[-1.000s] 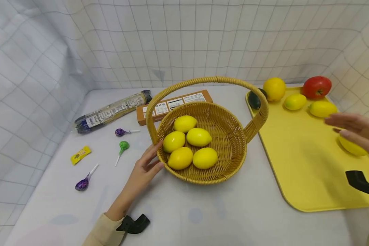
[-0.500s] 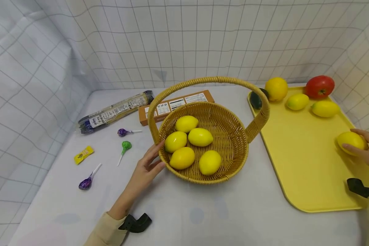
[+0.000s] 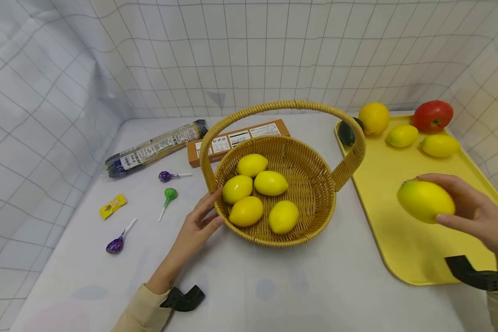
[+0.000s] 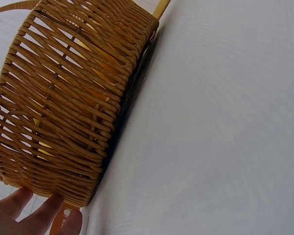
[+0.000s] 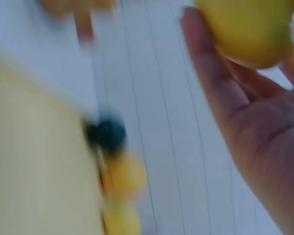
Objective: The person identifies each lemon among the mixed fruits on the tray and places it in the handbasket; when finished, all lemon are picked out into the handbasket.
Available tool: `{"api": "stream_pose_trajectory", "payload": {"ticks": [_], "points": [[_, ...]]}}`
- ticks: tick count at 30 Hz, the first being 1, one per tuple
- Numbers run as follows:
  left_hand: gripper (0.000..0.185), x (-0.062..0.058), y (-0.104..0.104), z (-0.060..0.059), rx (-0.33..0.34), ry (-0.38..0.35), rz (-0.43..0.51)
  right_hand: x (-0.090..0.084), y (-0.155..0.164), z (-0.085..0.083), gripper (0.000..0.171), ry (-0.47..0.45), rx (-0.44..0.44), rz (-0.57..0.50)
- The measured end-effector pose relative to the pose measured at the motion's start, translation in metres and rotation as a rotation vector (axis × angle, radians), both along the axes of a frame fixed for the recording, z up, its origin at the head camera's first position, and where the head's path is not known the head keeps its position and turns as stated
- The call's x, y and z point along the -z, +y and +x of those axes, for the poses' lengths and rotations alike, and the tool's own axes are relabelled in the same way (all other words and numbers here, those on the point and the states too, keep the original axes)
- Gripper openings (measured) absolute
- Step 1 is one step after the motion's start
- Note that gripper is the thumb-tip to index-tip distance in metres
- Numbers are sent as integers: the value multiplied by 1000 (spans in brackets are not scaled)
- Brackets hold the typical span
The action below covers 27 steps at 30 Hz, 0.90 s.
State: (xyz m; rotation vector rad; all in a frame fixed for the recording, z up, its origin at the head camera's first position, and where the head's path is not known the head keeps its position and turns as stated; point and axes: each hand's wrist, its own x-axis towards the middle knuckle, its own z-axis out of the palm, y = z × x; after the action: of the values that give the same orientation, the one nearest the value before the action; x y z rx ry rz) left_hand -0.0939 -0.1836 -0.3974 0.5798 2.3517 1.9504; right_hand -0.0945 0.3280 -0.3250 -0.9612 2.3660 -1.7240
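Table (image 3: 315, 286) first, the biggest thing. On its right side lies a yellow tray (image 3: 382, 212). Left of the tray sits a basket (image 3: 302, 184) with five lemons (image 3: 284, 216) in it. They lie mostly to the left and near side, so bare weave shows on the right, facing the tray.

The left hand (image 3: 197, 226) rests its fingers on the basket's left edge and holds no fruit. The right hand (image 3: 477, 212) is over the tray, its grip pinching a yellow fruit (image 3: 425, 201) with thumb and fingers. The fruit is up off the tray, well apart from the basket. Its long way runs mostly sideways, one end toward the basket, which is left of this grip.
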Motion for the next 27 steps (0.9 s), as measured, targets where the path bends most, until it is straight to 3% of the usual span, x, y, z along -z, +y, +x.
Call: {"api": "stream_pose_trajectory", "payload": {"ticks": [3, 5, 9, 13, 17, 20, 27], "points": [[56, -2, 0, -1, -2, 5, 2, -12, -60, -1, 61, -85, -276, -145], [56, -2, 0, -1, -7, 16, -1, -15, -97, -4, 62, -154, -351, -115], [56, -1, 0, 0, -6, 41, -11, -13, -157, -10, 57, -299, -343, -44], [55, 0, 0, 0, -2, 51, -16, -4, -205, -15, 54, -361, -323, -27], [56, 2, 0, 1, -8, 34, -18, 6, -233, -17, 55, -340, -292, 53], [56, 2, 0, 0, -7, 22, -20, 8, -236, -19, 51, -286, -288, 155], [56, 0, -1, 0, 2, 13, -21, 8, -224, -28, 45, -124, -415, 372]]}}
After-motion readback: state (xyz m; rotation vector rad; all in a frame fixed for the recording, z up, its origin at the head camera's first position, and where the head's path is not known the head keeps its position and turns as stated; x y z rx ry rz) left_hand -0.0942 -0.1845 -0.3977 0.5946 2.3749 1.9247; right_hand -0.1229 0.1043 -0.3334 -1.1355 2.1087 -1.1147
